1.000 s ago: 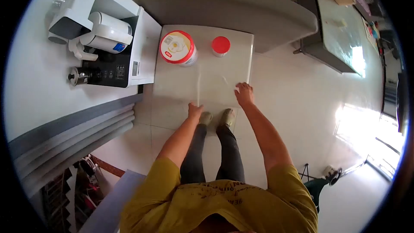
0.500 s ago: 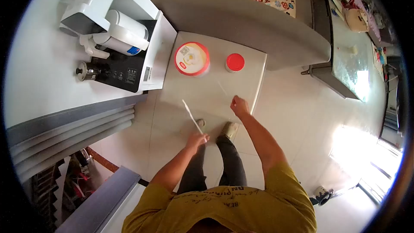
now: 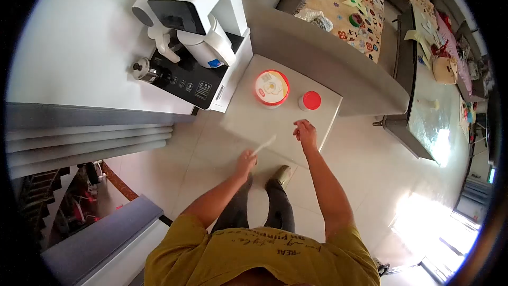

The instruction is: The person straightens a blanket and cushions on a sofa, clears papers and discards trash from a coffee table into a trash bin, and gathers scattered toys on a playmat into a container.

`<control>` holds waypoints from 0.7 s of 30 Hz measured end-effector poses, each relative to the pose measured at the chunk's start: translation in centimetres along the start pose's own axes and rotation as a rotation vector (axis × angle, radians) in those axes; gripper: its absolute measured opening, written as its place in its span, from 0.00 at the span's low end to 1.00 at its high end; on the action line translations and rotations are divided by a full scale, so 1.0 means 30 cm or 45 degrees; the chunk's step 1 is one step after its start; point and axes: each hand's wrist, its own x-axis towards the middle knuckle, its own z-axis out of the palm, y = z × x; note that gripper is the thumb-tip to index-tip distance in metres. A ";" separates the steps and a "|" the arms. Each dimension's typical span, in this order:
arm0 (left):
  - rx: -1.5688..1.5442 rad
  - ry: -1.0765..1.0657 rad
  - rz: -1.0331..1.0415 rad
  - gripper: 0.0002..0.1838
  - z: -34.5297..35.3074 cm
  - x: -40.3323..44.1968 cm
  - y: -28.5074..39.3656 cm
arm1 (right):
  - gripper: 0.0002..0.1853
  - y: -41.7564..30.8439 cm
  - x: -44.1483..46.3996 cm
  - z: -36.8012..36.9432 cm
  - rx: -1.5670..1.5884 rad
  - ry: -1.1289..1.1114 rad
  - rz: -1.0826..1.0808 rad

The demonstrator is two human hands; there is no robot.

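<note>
My left hand (image 3: 245,163) is closed around one end of a thin white strip (image 3: 264,145); its exact kind is not clear. The strip sticks out up and to the right, over the near part of the low table (image 3: 248,122). My right hand (image 3: 306,133) is above the table's near right part, with its fingers loosely bent and apart and nothing visible in them. Just beyond it stands a small jar with a red lid (image 3: 310,100). To that jar's left is a larger round tub (image 3: 271,88) with a red rim and a printed white lid.
At left, a white water dispenser (image 3: 211,0) with a white kettle (image 3: 203,47) stands on a counter beside a small glass pot (image 3: 145,70). A grey sofa (image 3: 323,53) borders the table's far side. A glass-topped table (image 3: 431,106) is at right.
The view has shifted, so the table sits farther right and lower. My left hand has turned the white strip from leaning left to leaning right. My right hand's fingers have loosened from a pinch.
</note>
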 end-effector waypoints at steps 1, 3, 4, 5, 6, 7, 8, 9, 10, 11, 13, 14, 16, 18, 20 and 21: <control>0.255 0.206 0.132 0.13 0.030 0.045 0.098 | 0.12 -0.025 0.050 0.011 0.015 -0.087 0.117; 0.299 0.250 0.267 0.17 0.029 0.179 0.220 | 0.17 -0.020 0.144 0.050 -0.003 -0.070 0.127; 0.160 0.178 0.335 0.18 0.027 0.243 0.247 | 0.20 -0.014 0.180 0.066 -0.011 -0.061 0.134; 0.020 0.105 0.401 0.19 0.029 0.297 0.279 | 0.23 -0.043 0.193 0.081 0.080 -0.080 0.191; -0.067 0.117 0.421 0.21 0.041 0.354 0.311 | 0.26 -0.069 0.206 0.101 0.174 -0.101 0.247; -0.152 0.130 0.440 0.23 0.070 0.393 0.358 | 0.29 -0.087 0.219 0.117 0.270 -0.122 0.304; -0.236 0.143 0.458 0.25 0.093 0.418 0.394 | 0.31 -0.081 0.244 0.132 0.265 -0.154 0.267; -0.273 0.118 0.453 0.26 0.106 0.432 0.420 | 0.33 -0.069 0.270 0.149 0.260 -0.185 0.230; -0.311 0.092 0.448 0.27 0.120 0.444 0.438 | 0.36 -0.054 0.291 0.162 0.254 -0.217 0.194; -0.350 0.066 0.443 0.28 0.132 0.448 0.454 | 0.36 -0.042 0.308 0.173 0.278 -0.246 0.173; -0.432 0.032 0.428 0.30 0.144 0.455 0.466 | 0.37 -0.030 0.329 0.196 0.327 -0.306 0.131; -0.473 0.016 0.420 0.30 0.149 0.457 0.468 | 0.35 -0.029 0.327 0.204 0.282 -0.253 0.099; -0.459 0.059 0.530 0.28 0.158 0.458 0.475 | 0.33 -0.023 0.313 0.224 0.192 -0.149 0.035; -0.465 0.087 0.589 0.26 0.163 0.458 0.487 | 0.29 -0.018 0.313 0.244 0.208 -0.079 0.009; -0.489 0.101 0.590 0.25 0.166 0.432 0.518 | 0.25 -0.016 0.309 0.256 0.222 -0.017 0.005; -0.333 0.105 0.615 0.24 0.159 0.457 0.498 | 0.24 -0.014 0.304 0.262 0.228 0.009 0.014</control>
